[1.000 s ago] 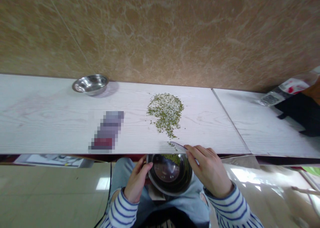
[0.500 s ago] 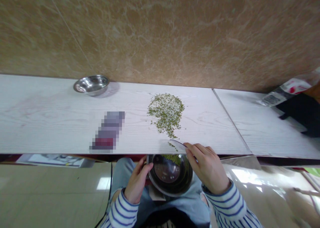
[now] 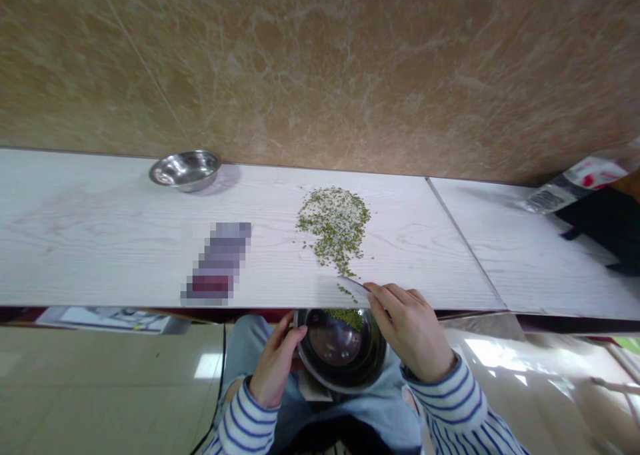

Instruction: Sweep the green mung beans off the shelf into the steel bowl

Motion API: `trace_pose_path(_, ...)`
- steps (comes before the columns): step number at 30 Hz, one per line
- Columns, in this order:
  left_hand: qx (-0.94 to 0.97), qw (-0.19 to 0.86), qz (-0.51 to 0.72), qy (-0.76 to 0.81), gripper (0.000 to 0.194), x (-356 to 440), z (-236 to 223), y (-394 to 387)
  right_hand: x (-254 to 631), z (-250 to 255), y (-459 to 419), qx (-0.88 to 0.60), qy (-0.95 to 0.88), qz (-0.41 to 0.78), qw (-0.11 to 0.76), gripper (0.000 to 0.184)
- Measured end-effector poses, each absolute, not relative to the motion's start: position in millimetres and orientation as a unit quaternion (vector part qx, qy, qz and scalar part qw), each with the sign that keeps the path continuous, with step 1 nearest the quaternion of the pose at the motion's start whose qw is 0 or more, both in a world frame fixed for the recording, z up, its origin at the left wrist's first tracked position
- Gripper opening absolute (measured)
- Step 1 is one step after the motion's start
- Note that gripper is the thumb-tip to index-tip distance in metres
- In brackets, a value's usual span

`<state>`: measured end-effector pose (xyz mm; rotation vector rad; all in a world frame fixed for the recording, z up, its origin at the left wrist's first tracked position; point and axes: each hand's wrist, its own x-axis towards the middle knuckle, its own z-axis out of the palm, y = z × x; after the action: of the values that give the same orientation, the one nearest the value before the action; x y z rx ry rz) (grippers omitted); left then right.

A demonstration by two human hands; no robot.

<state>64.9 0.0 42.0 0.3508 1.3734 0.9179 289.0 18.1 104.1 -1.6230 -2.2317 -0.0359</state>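
Observation:
My left hand (image 3: 274, 365) grips the rim of a steel bowl (image 3: 341, 348) held below the near edge of the white table (image 3: 100, 242), above my lap. Some green beans (image 3: 346, 317) lie in the bowl's far side. My right hand (image 3: 410, 332) pinches a thin clear card (image 3: 353, 286) that rests on the table edge just above the bowl. A pile of green and white grains (image 3: 335, 225) is spread on the table beyond the card, trailing toward it.
A second steel bowl (image 3: 185, 170) stands at the table's back left by the brown marble wall. A blurred-out flat object (image 3: 217, 263) lies left of the pile. A plastic bag (image 3: 575, 182) and dark item sit at far right.
My right hand and the card have crept a little farther onto the table toward the pile. The left hand and bowl stay put.

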Motion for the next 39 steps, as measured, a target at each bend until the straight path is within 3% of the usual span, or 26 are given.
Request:
trace_pose_path(17, 0.162, 0.677, 0.393, 0.601, 0.068, 61.1, 41.7, -3.3, 285.5, 111.7, 0.0, -0.53, -0.825, 0.031, 0.195, 0.022)
trace_pose_path(22, 0.181, 0.661, 0.405, 0.605, 0.06, 61.8, 40.2, -2.5, 288.2, 112.4, -4.9, -0.528, -0.824, 0.048, 0.2, 0.022)
trace_pose_path(39, 0.166, 0.669, 0.386, 0.613, 0.064, 57.6, 39.6, -1.3, 274.2, 112.9, 11.8, -0.52, -0.832, 0.029, 0.191, 0.021)
